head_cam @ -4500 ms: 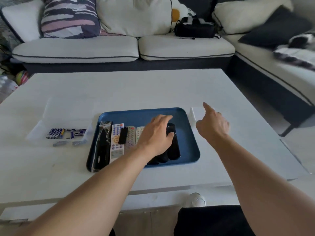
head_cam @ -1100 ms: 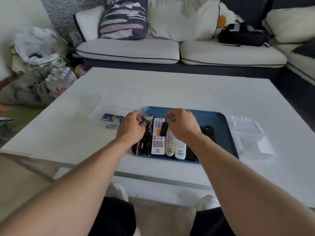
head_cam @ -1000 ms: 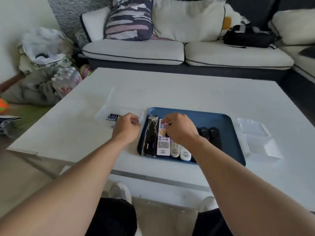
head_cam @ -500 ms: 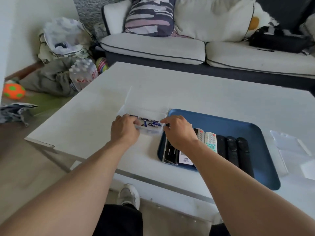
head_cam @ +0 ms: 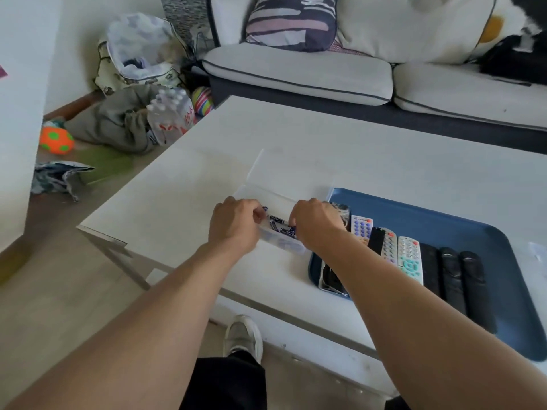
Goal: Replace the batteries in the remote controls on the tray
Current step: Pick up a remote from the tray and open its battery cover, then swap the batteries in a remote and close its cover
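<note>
A clear plastic battery box (head_cam: 282, 243) with several blue batteries (head_cam: 278, 226) in it lies on the white table, just left of the blue tray (head_cam: 420, 204). My left hand (head_cam: 233, 226) grips the box's left end and my right hand (head_cam: 316, 224) grips its right end, fingers curled over the rim. The box's clear lid (head_cam: 266, 176) lies open behind it. On the tray lie several remote controls side by side: a bagged one (head_cam: 331, 278) at the left, white ones with coloured buttons (head_cam: 410, 258), and black ones (head_cam: 461, 279) at the right.
The table's near-left corner (head_cam: 88, 229) is close to the box. A sofa (head_cam: 296, 69) runs behind the table. On the floor at the left lie bags, a bottle pack (head_cam: 170, 119) and balls. My shoe (head_cam: 242, 335) shows below the table edge.
Both hands left the remotes on the tray and moved left to the battery box, taking hold of its two ends. The view has swung left and closer.
</note>
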